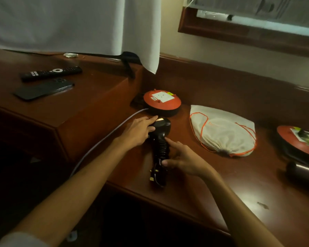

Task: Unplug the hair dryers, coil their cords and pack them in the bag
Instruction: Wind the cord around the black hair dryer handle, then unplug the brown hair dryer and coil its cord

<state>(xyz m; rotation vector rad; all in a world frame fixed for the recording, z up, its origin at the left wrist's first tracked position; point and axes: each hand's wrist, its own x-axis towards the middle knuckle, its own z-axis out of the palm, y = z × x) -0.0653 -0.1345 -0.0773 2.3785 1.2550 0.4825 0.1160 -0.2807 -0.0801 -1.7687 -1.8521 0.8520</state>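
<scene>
A black hair dryer (161,130) lies on the wooden desk (194,175), its cord coiled around the handle and its plug (154,176) at the near end. My left hand (138,131) rests on the dryer's head, fingers spread over it. My right hand (181,157) touches the coiled handle, thumb against it and index finger extended. A cream drawstring bag (223,132) with orange cord lies to the right, its mouth gathered. A second, dark dryer (303,171) shows at the right edge.
A red extension reel (161,102) with a white socket sits behind the dryer, a grey cable (103,139) running from it. Another red reel (300,139) has a plug in it. A remote (51,73) and phone (43,90) lie on the raised left surface.
</scene>
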